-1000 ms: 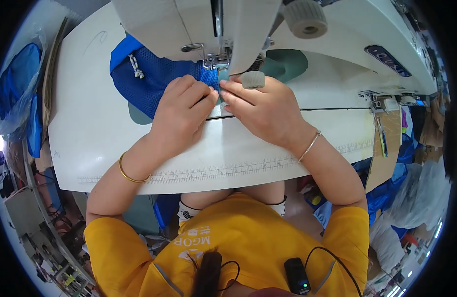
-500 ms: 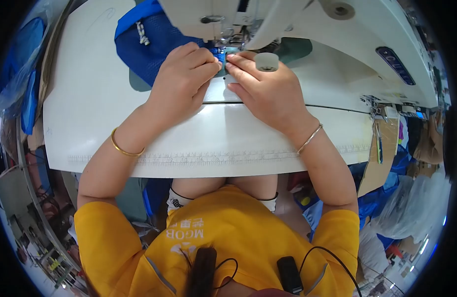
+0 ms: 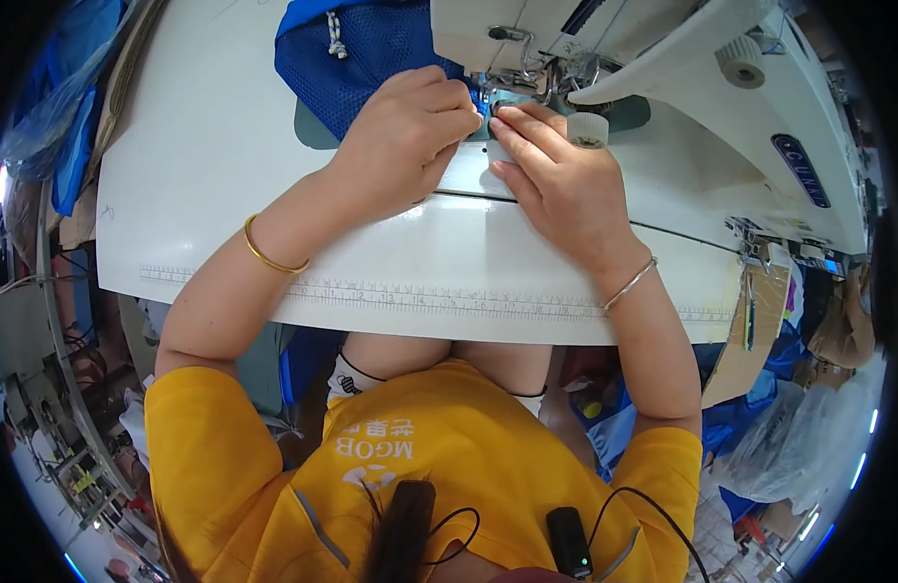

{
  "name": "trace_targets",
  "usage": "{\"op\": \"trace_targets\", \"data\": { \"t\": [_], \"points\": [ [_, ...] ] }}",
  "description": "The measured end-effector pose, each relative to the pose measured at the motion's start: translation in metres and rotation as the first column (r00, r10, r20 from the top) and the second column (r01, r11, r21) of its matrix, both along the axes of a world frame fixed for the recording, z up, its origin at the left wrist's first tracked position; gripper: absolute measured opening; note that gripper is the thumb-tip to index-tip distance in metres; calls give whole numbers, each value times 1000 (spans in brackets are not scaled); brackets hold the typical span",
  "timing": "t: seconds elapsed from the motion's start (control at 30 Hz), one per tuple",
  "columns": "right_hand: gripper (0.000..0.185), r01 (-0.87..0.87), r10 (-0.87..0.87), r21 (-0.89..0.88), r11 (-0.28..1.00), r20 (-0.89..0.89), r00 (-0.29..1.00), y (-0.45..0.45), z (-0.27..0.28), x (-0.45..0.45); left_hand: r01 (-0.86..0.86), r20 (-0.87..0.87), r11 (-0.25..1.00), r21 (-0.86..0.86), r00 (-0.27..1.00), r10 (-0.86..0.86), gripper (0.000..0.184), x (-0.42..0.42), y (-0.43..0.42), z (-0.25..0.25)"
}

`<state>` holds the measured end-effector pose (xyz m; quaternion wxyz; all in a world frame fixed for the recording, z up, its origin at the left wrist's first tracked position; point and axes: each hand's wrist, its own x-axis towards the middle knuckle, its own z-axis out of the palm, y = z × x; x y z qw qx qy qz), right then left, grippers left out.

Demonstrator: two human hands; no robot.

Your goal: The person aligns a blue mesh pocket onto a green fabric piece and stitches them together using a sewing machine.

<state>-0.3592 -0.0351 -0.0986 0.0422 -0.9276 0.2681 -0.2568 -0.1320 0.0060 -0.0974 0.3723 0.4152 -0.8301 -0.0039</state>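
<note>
A blue mesh bag point(image 3: 347, 83) with a speckled drawstring cord point(image 3: 336, 36) lies on the left of the sewing machine bed. Its edge runs under the needle and presser foot area point(image 3: 536, 85). My left hand point(image 3: 405, 136) is closed, with thumb and fingers pinching the bag's edge just left of the foot. Across from it, my right hand point(image 3: 570, 185) lies with fingers stretched flat, their tips close to the foot and the bag's edge. Small details of the seam are hidden by the fingers.
The white sewing machine point(image 3: 692, 78) rises at the back right, with a white round knob point(image 3: 587, 130) over my right hand. A printed ruler point(image 3: 449, 299) runs along the table's front. Cardboard point(image 3: 750, 340) hangs at the right edge; plastic-wrapped blue material point(image 3: 60, 126) is at left.
The head view has tilted and shifted, so the machine and hands appear further right. Both hands stay by the presser foot, with little visible change in their grip.
</note>
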Motion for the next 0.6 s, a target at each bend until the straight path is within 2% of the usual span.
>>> {"op": "trace_targets", "data": {
  "t": [0.6],
  "points": [
    [35, -18, 19, 9, 1000, -68, 998, -4, 1, -4, -6, 44, 1000, 15, 999, 5, 18, 3, -1, 4]
  ]
}}
